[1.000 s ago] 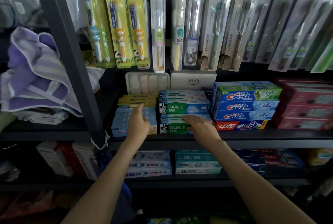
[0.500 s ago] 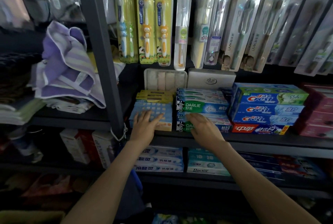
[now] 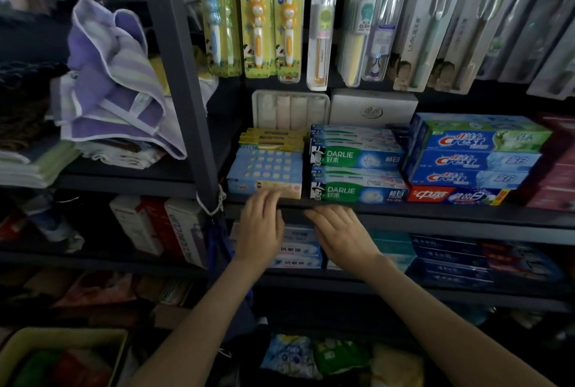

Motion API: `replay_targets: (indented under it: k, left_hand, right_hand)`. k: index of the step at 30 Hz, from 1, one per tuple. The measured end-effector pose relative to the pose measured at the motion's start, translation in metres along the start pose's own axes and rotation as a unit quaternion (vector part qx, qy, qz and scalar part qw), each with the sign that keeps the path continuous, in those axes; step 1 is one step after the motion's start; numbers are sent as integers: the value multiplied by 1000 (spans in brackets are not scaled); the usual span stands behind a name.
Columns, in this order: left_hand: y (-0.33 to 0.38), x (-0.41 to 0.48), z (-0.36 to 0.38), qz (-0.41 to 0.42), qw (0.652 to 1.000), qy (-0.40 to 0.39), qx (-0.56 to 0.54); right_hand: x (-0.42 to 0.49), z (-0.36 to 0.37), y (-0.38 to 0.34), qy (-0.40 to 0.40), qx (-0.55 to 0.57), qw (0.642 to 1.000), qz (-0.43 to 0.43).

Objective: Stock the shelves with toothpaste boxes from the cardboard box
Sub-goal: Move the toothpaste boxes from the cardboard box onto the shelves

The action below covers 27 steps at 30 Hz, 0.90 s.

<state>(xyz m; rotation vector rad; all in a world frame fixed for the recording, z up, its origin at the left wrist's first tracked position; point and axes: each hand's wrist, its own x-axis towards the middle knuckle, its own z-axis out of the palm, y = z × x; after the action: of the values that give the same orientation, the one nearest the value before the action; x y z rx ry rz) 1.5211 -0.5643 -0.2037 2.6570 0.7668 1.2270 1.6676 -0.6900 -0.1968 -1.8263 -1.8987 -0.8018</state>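
In the head view both hands are empty and flat-fingered: the left hand point(image 3: 261, 225) seems to touch the pale blue-and-yellow cardboard toothpaste boxes point(image 3: 267, 169) stacked just above it, which a careless nudge could skew, and the right hand point(image 3: 342, 234) hovers just below the green-and-blue boxes reading DARLIE point(image 3: 357, 192), with the blue Crest boxes point(image 3: 476, 159) further right.

**Brushes, towels, bags**

Yellow toothbrush packs point(image 3: 255, 13) hang beside grey packs point(image 3: 435, 29). Below them a pale tray of rolls point(image 3: 291, 110) stands just beside a white box point(image 3: 373, 108). A purple towel point(image 3: 109, 75) lies on folded linens point(image 3: 31, 165) at left. Bags point(image 3: 289, 355) sit at the bottom, and a bin point(image 3: 62, 333) is lower left.
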Motion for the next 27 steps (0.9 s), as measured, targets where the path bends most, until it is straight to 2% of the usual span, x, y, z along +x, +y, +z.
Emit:
replay_targets:
  k: [3, 7, 10, 13, 17, 21, 27]
  left_hand:
    - [10, -54, 13, 13, 1000, 1, -6]
    - [-2, -103, 45, -37, 991, -119, 38]
    - [-14, -107, 68, -35, 982, -165, 89]
    - [-20, -89, 92, -36, 972, -186, 138]
    - [-38, -72, 120, -43, 949, -222, 222]
    - [-62, -75, 154, -26, 966, -158, 203]
    - [-64, -85, 170, 25, 983, -2, 180]
  right_hand:
    - [-40, 18, -15, -21, 7, 1000, -9]
    - [-79, 52, -22, -136, 29, 986, 92]
    - [-85, 74, -21, -188, -3, 974, 126]
    - [-84, 96, -18, -180, -44, 972, 146]
    - [-89, 132, -8, -127, -65, 977, 161]
    - [-94, 163, -2, -41, -64, 982, 172]
    - [-92, 177, 5, 32, -102, 975, 194]
